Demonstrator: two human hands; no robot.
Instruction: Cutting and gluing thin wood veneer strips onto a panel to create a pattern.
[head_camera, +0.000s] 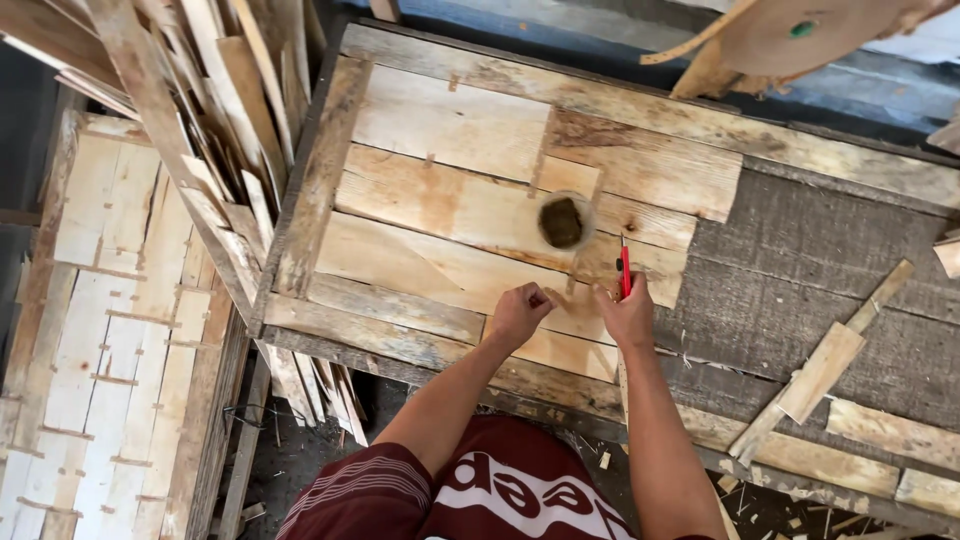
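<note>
Two hands at the near edge of a plank panel (440, 210). Left hand (517, 314) curled shut on the boards, possibly pinching something small. Right hand (628, 318) grips a red-handled tool (625, 272), upright. Round tin (563, 221) just beyond both. Bare boards lie open left of the tin; loose slats (820, 370) right.

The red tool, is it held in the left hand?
No, the red tool is held in the right hand; the left hand rests closed on the wooden panel.
</note>
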